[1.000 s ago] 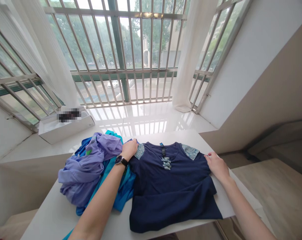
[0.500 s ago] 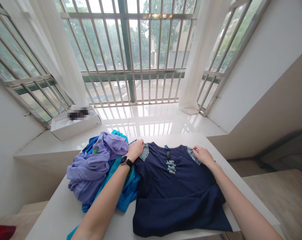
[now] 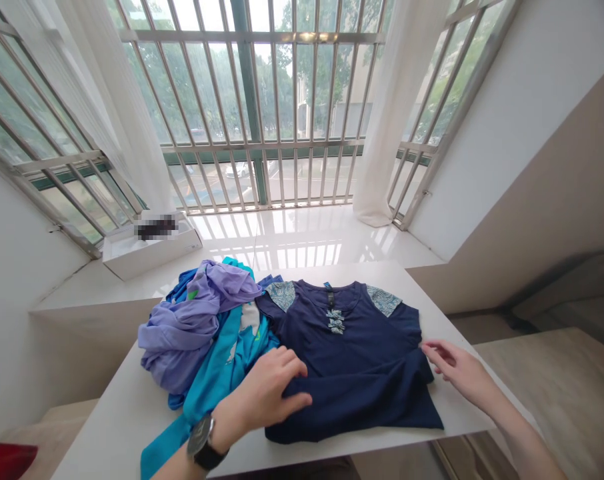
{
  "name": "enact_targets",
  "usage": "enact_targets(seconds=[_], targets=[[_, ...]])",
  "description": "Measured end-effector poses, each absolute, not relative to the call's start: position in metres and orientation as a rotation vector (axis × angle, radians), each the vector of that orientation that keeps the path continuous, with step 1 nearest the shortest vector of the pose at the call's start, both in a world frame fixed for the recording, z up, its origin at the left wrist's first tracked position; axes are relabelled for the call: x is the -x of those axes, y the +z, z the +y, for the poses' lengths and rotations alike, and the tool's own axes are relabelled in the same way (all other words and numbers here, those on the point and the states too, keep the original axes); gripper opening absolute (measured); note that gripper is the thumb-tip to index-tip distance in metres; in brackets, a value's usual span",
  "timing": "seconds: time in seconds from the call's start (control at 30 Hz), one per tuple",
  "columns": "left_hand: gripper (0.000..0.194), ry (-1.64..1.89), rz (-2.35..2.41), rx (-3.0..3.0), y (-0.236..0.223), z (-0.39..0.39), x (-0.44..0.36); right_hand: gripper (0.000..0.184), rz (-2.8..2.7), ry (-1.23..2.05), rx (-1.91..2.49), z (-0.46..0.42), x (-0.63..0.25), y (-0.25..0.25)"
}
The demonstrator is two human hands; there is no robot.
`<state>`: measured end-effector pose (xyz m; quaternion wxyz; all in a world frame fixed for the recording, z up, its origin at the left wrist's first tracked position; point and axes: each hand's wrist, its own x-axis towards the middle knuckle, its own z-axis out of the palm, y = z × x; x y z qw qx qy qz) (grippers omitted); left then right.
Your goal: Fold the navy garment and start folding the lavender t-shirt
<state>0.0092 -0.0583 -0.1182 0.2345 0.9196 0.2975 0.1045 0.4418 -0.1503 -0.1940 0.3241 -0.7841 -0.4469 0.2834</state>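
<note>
A navy blue top (image 3: 352,360) with patterned shoulder patches lies flat on the white table (image 3: 107,440). My left hand (image 3: 267,393), with a black watch on the wrist, rests open on the top's lower left side, fingers stretched across the fabric. My right hand (image 3: 455,370) is open beside the top's right edge, its fingertips at the sleeve. Left of the top sits a heap of clothes: a lilac garment (image 3: 192,327) over a turquoise one (image 3: 222,373).
A white box (image 3: 152,247) stands on the glossy window ledge behind the table. Barred windows and sheer curtains fill the background. A beige stepped platform runs along the right wall. Something red shows at the bottom left corner.
Both hands have come down from the top's shoulders to its lower sides. The left hand has opened onto the left side; the right hand has moved out to the right edge.
</note>
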Motion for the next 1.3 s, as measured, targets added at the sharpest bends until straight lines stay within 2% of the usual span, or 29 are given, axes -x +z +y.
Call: enact_targets(seconds=[0.07, 0.13, 0.2, 0.33, 0.5, 0.63, 0.7, 0.8, 0.93, 1.13, 1.3], targets=[[0.051, 0.267, 0.854, -2.432, -0.132, -0.087, 0.007, 0.05, -1.13, 0.895, 2.021, -0.17, -0.435, -0.199], [0.074, 0.293, 0.898, -2.377, -0.15, -0.107, 0.019, 0.052, -1.135, 0.888, 2.012, -0.179, -0.427, -0.204], [0.084, 0.335, 0.97, -2.359, -0.169, -0.119, 0.028, 0.054, -1.123, 0.746, 2.07, -0.18, -0.419, -0.208], [0.074, 0.46, 1.17, -2.328, -0.194, -0.128, 0.039, 0.056, -1.081, 0.525, 2.153, -0.176, -0.412, -0.207], [0.073, 0.498, 1.349, -2.222, -0.196, -0.127, 0.041, 0.045, -1.174, 0.606, 2.051, -0.176, -0.409, -0.201], [0.053, 0.534, 1.31, -2.223, -0.19, -0.124, 0.035, 0.042, -0.991, 0.763, 1.875, -0.184, -0.409, -0.199], [0.048, 0.604, 1.282, -2.23, -0.187, -0.123, 0.032, 0.04, -0.826, 0.816, 1.795, -0.19, -0.408, -0.197], [0.044, 0.706, 1.234, -2.208, -0.175, -0.115, 0.031, 0.045, -0.615, 0.827, 1.685, -0.2, -0.406, -0.188], [0.028, 0.835, 1.181, -2.11, -0.144, -0.093, 0.032, 0.063, -0.454, 0.92, 1.447, -0.204, -0.401, -0.166], [0.023, 0.86, 1.177, -2.089, -0.095, -0.037, 0.019, 0.041, -0.265, 0.852, 1.187, -0.17, -0.396, -0.139], [0.026, 0.814, 1.261, -2.203, -0.08, 0.034, -0.007, 0.041, -0.285, 0.779, 1.091, -0.118, -0.4, -0.124]])
